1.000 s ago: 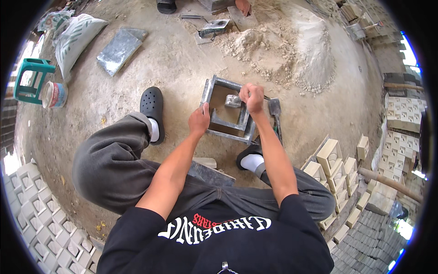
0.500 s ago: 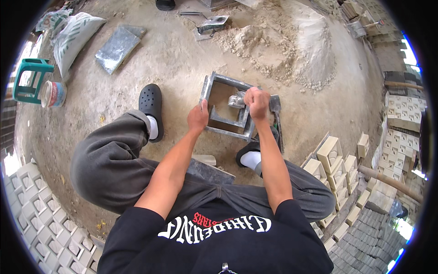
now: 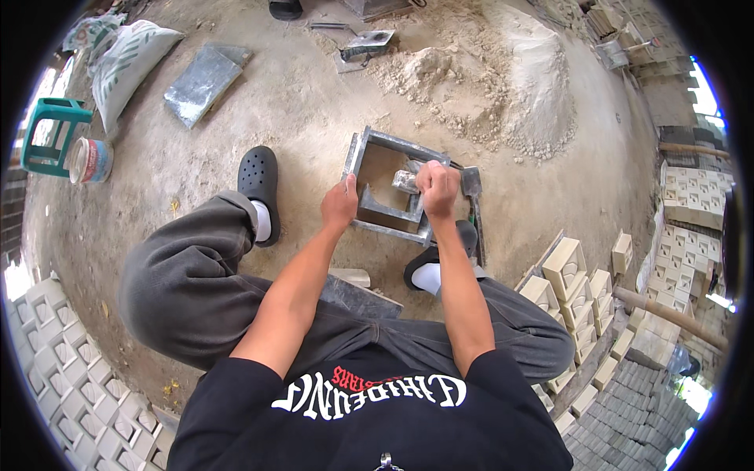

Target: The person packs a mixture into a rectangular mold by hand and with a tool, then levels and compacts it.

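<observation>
A square grey metal mould frame (image 3: 404,144) lies on the ground between my feet. My left hand (image 3: 340,202) is closed around its left side, thumb on top. Over the frame's right side, my right hand (image 3: 437,188) is bunched into a fist. A stubby grey lump (image 3: 405,181) sticks out left of that fist, inside the frame. What the right fingers hold is hidden under them. Within the frame lies an L-shaped metal piece (image 3: 385,202). Just right of the frame is a tool with a grey head (image 3: 471,181).
Pale powder is heaped (image 3: 538,86) at the far right. A trowel (image 3: 369,43), metal plates (image 3: 203,82), a sack (image 3: 129,71), a green stool (image 3: 55,137) and a bucket (image 3: 91,161) lie further out. Cast blocks (image 3: 564,267) stand near my right knee, others (image 3: 78,369) at lower left.
My right fist has shifted slightly left and nearer to me, and the grey lump beside it sits a little lower. The left hand keeps its hold on the frame.
</observation>
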